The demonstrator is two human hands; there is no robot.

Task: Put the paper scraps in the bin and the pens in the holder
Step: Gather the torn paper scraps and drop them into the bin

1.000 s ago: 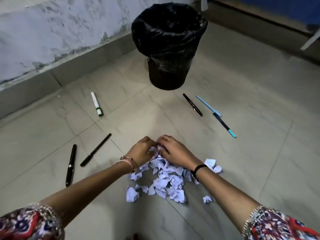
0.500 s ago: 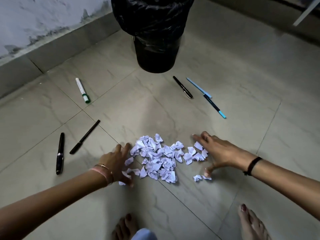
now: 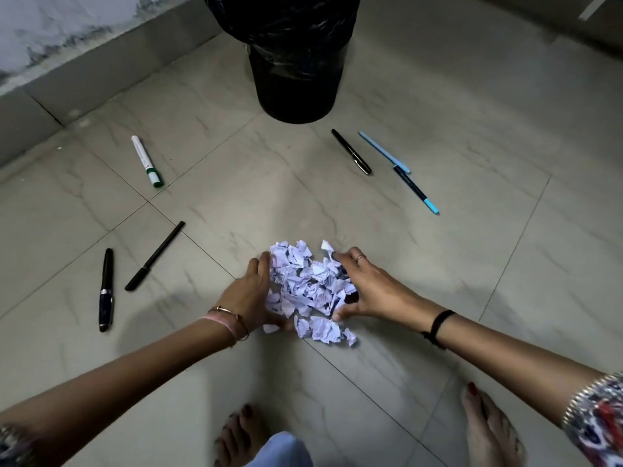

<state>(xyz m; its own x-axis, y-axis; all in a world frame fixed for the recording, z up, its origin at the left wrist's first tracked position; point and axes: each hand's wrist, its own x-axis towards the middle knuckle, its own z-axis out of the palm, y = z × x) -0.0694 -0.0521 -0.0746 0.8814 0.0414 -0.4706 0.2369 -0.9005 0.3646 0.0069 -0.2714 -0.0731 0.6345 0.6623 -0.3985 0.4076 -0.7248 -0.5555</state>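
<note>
On the floor tile, my left hand (image 3: 251, 294) and right hand (image 3: 365, 288), fingers spread, cup the paper scraps (image 3: 308, 288) together for lifting to the bin (image 3: 296, 79).

Indoor room, likely domestic: marble-patterned tiled floor (image 3: 438, 96), tiled skirting (image 3: 101, 62) below a stained, weathered wall (image 3: 50, 25), and a liner-fitted black bin (image 3: 296, 85) standing on the floor.

Scraps (image 3: 308, 288) before bin (image 3: 296, 79) — pens flanking.

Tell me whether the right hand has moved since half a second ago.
Yes. The right hand has swept inward toward the left hand, squeezing the paper scraps together.
</note>
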